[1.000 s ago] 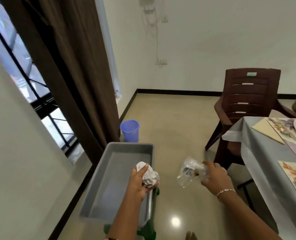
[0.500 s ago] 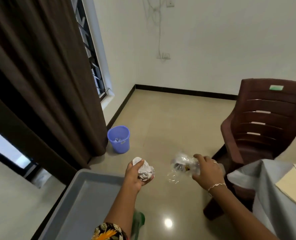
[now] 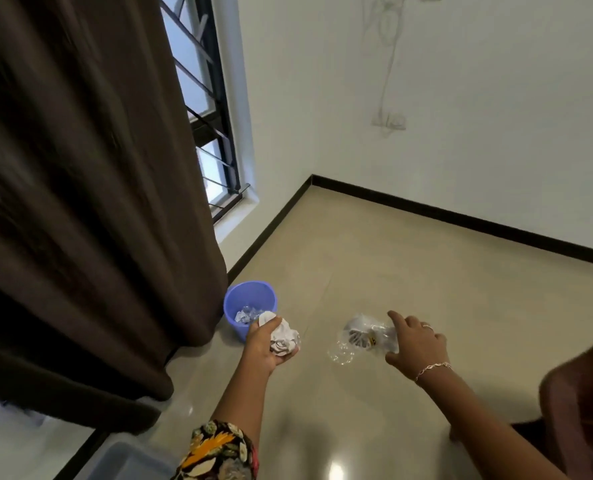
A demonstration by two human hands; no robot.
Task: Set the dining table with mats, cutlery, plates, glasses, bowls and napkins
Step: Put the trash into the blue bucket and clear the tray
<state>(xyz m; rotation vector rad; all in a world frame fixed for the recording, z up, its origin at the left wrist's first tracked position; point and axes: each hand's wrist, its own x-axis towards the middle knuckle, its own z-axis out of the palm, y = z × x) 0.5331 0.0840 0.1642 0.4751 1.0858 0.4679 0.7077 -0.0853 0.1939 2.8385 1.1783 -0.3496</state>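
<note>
Now the left hand [image 3: 265,346] (clutching paper [image 3: 284,338]) has neared the bin [image 3: 231,317].

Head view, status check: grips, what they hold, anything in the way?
Left grip holds paper wad. Right grip holds clear wrapper. Blue bin on floor by curtain, scraps inside. Nothing seen blocking it.

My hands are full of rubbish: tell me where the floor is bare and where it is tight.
Bare floor runs from the blue bin to the black skirting and right to the brown chair. Crowded: the bin stands beside the curtain, already holding scraps; the grey tray fills the near left corner.
</note>
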